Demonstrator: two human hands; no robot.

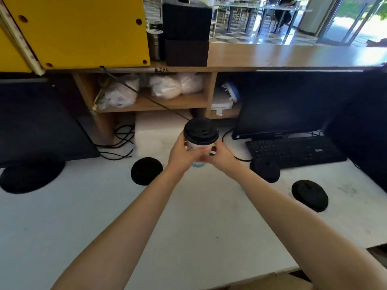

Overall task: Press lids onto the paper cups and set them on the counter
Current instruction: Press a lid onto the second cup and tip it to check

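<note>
A person holds a paper cup [195, 146] up in the air with both hands, over the white desk [188, 216]. The left hand [182, 152] wraps its fingers round the left side of the cup. The right hand [219, 154] holds the right side, down low. Both hands are closed on it.

The cup stands straight up, its long way going from top to bottom. A black lid [201, 130] already sits on top. It is round, smooth plastic with a small sip hole. It looks pushed down flat, though I cannot tell if it has snapped tight all the way round.

The wooden counter [282, 56] is far off and higher than the cup, past the shelf. So I think the cup has to go up and away from the person. Both hands are just as near to it.

Three more black lids lie on the desk: one to the left [146, 170], two to the right [265, 169] [310, 194]. The cup is thin paper, so a hard squeeze could dent it.
</note>
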